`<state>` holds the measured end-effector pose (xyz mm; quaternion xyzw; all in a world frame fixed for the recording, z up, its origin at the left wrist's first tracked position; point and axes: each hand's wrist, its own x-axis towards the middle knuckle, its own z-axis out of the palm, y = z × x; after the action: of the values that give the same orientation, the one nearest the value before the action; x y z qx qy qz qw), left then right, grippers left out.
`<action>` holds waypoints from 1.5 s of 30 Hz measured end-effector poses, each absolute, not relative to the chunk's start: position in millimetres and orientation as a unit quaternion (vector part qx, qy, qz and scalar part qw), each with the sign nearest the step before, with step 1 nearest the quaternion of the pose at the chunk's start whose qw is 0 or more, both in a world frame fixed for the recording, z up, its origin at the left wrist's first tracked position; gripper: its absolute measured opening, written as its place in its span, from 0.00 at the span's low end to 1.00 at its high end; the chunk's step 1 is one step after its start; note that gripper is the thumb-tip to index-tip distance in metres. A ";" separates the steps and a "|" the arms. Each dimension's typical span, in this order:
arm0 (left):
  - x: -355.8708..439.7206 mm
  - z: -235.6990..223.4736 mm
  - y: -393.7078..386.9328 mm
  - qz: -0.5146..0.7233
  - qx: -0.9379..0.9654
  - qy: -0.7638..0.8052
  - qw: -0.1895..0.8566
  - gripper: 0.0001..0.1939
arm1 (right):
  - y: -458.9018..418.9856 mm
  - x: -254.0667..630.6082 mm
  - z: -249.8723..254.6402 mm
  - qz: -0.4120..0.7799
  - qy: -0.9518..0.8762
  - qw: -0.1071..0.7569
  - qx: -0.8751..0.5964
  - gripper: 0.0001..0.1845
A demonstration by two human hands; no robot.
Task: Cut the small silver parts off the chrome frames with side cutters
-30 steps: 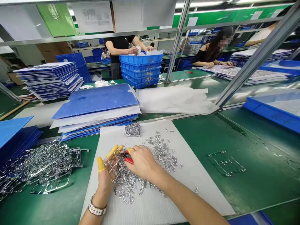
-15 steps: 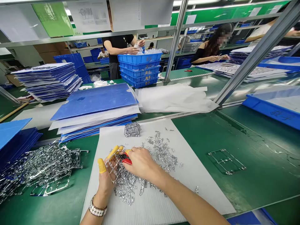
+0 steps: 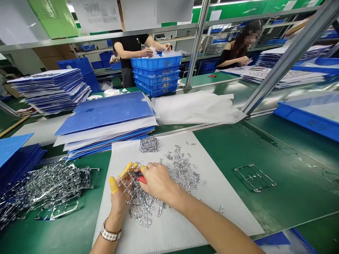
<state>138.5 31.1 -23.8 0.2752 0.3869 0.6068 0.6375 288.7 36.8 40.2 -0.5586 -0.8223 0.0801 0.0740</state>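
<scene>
My left hand (image 3: 120, 197), with yellow finger cots on several fingertips, grips a shiny metal frame (image 3: 126, 188) that carries small parts. My right hand (image 3: 156, 183) is closed around red-handled pliers (image 3: 142, 179); their jaws are at the frame, mostly hidden by the fingers. Beneath both hands, a heap of small silvery metal pieces (image 3: 182, 169) spreads over a white sheet (image 3: 212, 197). A small stack of metal frames (image 3: 148, 144) sits at the sheet's far edge.
To the left lies a tangled pile of metal frames (image 3: 58, 183). One lone frame (image 3: 255, 177) rests on the green table at right. Blue boards (image 3: 111, 109) are stacked behind the sheet. Beyond the rail, a person (image 3: 132, 53) handles things over stacked blue crates (image 3: 156, 76); another person (image 3: 238, 53) sits at right.
My hands stay at nearly the same spot, the pliers turned slightly at the frame. The view has shifted a little. The person behind the crates has moved their hands apart.
</scene>
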 end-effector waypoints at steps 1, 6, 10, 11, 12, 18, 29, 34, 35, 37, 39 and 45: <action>137.9 -22.3 31.7 0.608 0.263 0.385 0.642 0.41 | 35.3 290.5 40.7 0.079 -0.822 0.076 -0.559 0.15; 132.3 -19.3 36.8 0.615 0.205 0.363 0.670 0.42 | 27.6 299.4 40.4 0.107 -0.819 0.032 -0.563 0.15; 131.9 -20.1 37.6 0.624 0.199 0.359 0.665 0.42 | 24.6 298.1 35.5 0.118 -0.822 0.026 -0.557 0.14; 132.4 -20.3 37.0 0.623 0.201 0.362 0.663 0.42 | 24.6 297.0 34.5 0.119 -0.821 0.028 -0.557 0.14; 133.1 -20.5 36.3 0.622 0.204 0.366 0.661 0.42 | 24.8 295.9 33.7 0.120 -0.821 0.028 -0.557 0.14; 137.1 -20.2 32.2 0.616 0.239 0.388 0.643 0.43 | 26.8 291.4 32.5 0.117 -0.823 0.024 -0.556 0.14; 135.3 -18.6 34.5 0.632 0.229 0.386 0.632 0.42 | 23.3 289.4 32.5 0.095 -0.825 0.035 -0.557 0.13; 134.4 -16.2 36.3 0.646 0.216 0.399 0.614 0.42 | 16.2 282.3 35.7 0.107 -0.837 0.046 -0.535 0.16; 134.7 -15.9 36.2 0.646 0.215 0.405 0.610 0.42 | 15.3 279.8 36.0 0.113 -0.839 0.048 -0.530 0.16; 135.4 -15.5 35.8 0.643 0.216 0.413 0.608 0.43 | 14.4 274.9 35.7 0.121 -0.842 0.051 -0.524 0.16; 135.8 -15.5 35.1 0.638 0.219 0.418 0.608 0.43 | 14.8 271.5 34.7 0.126 -0.843 0.051 -0.521 0.16; 135.9 -18.2 32.5 0.641 0.239 0.419 0.597 0.42 | 17.5 271.1 33.8 0.130 -0.842 0.056 -0.520 0.15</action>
<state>135.9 32.5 -18.2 0.2385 0.4186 0.6410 0.5974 271.1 17.5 33.8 -0.5204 -0.8422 0.1296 0.0559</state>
